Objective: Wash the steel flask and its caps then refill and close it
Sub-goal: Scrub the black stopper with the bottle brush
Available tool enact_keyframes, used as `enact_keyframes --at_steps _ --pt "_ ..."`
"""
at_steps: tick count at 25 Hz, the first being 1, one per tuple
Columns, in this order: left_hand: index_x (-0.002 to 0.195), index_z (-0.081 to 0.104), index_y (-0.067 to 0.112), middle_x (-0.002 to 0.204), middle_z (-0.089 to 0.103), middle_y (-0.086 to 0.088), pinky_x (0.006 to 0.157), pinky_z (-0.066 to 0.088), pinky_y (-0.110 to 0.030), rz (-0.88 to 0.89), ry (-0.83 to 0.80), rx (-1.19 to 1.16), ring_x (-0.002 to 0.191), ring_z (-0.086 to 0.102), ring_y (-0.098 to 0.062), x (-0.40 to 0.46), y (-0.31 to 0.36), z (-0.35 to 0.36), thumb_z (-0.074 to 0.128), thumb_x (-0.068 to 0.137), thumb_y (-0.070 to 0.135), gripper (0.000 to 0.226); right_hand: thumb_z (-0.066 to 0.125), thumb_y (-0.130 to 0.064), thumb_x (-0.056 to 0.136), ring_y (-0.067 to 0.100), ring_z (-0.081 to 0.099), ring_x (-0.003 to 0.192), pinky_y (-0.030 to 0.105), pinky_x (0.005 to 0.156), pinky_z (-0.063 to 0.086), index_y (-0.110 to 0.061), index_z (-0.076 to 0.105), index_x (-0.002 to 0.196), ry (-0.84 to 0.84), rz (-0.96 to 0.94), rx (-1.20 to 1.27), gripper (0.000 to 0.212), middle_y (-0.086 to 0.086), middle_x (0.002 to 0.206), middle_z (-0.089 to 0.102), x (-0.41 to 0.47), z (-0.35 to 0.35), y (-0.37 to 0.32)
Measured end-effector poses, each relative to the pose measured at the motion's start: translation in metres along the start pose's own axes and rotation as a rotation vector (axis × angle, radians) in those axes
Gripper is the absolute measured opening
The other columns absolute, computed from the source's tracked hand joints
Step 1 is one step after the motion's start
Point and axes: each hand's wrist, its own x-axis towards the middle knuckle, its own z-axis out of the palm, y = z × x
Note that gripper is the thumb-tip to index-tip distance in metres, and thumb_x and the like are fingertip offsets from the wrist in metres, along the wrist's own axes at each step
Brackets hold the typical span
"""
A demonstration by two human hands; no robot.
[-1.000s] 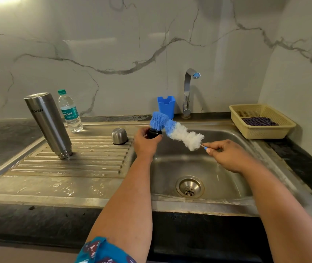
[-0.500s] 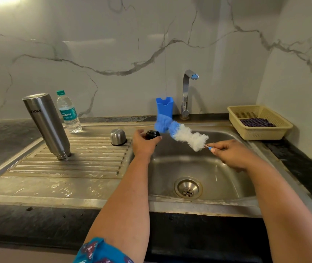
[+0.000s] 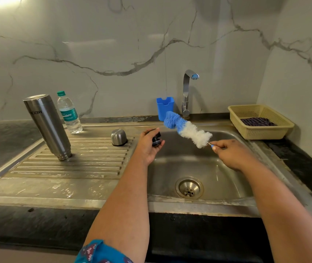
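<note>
Black cap cupped by left hand fingers.

A second ago the bottle brush had its blue tip pressed on the black inner cap; now it is lifted clear (up and toward the tap). The left hand has turned palm-up, cap resting in its fingers.
</note>
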Motion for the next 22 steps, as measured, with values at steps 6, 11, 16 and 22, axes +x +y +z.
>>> enact_keyframes --at_steps 6,11,16,22 --pt "0.114 0.052 0.008 0.102 0.056 -0.015 0.062 0.049 -0.026 0.038 0.017 0.111 0.079 0.056 -0.018 -0.001 0.0 0.008 0.051 0.099 0.022 0.02 0.048 -0.028 0.1 0.016 0.051 0.103 0.025 0.084 0.033 -0.027 0.057 0.132 0.005 0.0 -0.015 0.033 0.005 0.126 0.06 0.0 0.001 0.001" --pt "0.105 0.053 0.016 0.093 0.059 -0.006 0.062 0.045 -0.024 0.173 0.031 0.281 0.075 0.053 -0.013 -0.004 0.0 0.012 0.055 0.101 0.033 0.018 0.047 -0.029 0.101 0.02 0.051 0.114 0.026 0.086 0.033 -0.028 0.055 0.134 0.004 -0.002 -0.045 0.035 0.005 0.13 0.058 -0.001 0.002 0.0" --pt "0.092 0.054 0.018 0.088 0.06 -0.007 0.053 0.043 -0.023 0.271 0.067 0.407 0.071 0.054 -0.015 -0.003 -0.001 0.012 0.063 0.094 0.043 0.027 0.047 -0.03 0.1 0.022 0.049 0.121 0.026 0.088 0.033 -0.029 0.055 0.134 0.0 0.0 -0.016 0.034 0.004 0.135 0.055 -0.002 0.001 -0.001" --pt "0.094 0.056 0.019 0.096 0.061 -0.006 0.063 0.047 -0.027 0.268 0.11 0.314 0.082 0.057 -0.017 -0.002 0.001 0.011 0.063 0.095 0.039 0.021 0.047 -0.031 0.1 0.02 0.05 0.119 0.026 0.087 0.032 -0.03 0.056 0.133 0.008 -0.014 -0.032 0.034 0.004 0.135 0.054 -0.003 0.001 -0.002"
